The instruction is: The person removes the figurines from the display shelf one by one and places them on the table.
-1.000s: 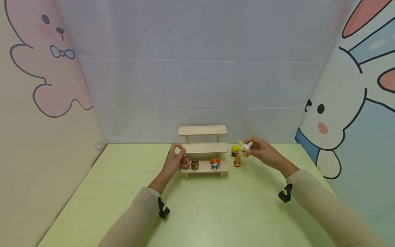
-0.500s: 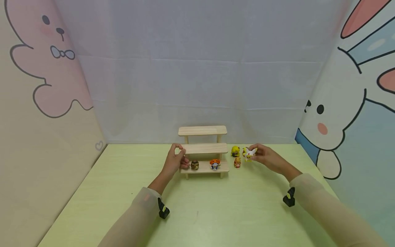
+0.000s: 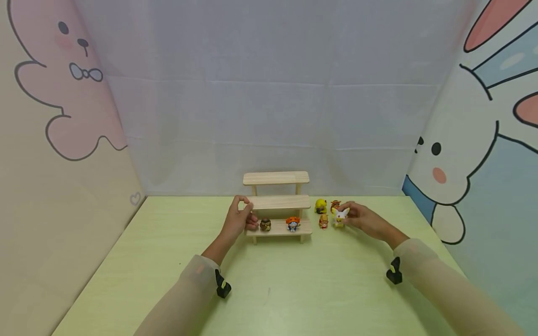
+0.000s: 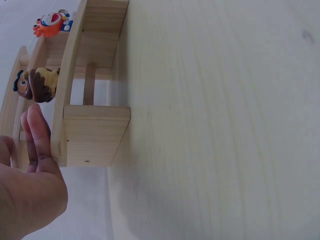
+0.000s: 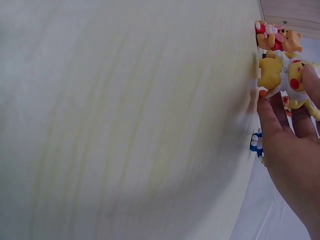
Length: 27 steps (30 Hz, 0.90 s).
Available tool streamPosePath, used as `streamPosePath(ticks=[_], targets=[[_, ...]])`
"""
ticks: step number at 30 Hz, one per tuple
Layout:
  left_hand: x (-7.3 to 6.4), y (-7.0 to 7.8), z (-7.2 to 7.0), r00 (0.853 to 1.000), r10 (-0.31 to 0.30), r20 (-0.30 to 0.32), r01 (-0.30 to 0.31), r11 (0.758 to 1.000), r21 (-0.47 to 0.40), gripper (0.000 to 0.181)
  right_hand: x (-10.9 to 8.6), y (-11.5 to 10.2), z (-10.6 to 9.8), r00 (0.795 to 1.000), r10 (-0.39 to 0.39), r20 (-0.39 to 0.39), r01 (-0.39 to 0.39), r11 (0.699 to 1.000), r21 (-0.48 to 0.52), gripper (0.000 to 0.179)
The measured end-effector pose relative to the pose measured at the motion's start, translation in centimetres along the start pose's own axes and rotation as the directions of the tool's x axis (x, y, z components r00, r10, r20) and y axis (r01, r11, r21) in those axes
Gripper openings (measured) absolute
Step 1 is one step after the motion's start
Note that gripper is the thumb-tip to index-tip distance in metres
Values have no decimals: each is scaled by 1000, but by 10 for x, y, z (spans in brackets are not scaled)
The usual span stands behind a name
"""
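In the head view my right hand pinches a small yellow figurine in a white long-eared hood, low over the table. Thumb and fingers hold its upper body in the right wrist view, where its yellow feet show beside the tabletop. My left hand grips the left end of a three-tier wooden display shelf, with two fingers lying along the lowest tier. An owl figurine stands just beyond those fingertips. Farther along that tier is a figurine with an orange top.
Left of the held figurine are a yellow figurine and a bear figurine. Another with an orange-brown top is behind it. A pale cloth wall rises behind the table, with printed side walls left and right.
My right hand has carried the white-hooded figurine right and then down toward the table, uncovering the figurine behind it. The left hand and shelf have stayed in place.
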<state>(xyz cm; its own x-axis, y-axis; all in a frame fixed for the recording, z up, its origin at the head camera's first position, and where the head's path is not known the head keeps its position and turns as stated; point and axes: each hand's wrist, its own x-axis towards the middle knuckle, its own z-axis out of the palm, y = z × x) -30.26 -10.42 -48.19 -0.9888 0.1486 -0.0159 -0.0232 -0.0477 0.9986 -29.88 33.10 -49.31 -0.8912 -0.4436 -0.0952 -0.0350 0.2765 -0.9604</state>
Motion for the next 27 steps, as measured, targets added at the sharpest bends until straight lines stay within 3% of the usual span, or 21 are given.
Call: streamPosePath(ticks=[9, 19, 27], targets=[[1, -2, 0, 1000, 2, 1, -2, 1000, -3, 11, -1, 1, 1, 1000, 20, -14, -20, 1000, -17, 37], [3, -3, 0, 1000, 6, 5, -6, 1000, -3, 12, -1, 0, 0, 1000, 10, 16, -11, 998, 57, 39], [3, -4, 0, 1000, 7, 0, -7, 1000, 5, 12, -4, -3, -4, 1000, -28, 12, 29, 999, -22, 41]])
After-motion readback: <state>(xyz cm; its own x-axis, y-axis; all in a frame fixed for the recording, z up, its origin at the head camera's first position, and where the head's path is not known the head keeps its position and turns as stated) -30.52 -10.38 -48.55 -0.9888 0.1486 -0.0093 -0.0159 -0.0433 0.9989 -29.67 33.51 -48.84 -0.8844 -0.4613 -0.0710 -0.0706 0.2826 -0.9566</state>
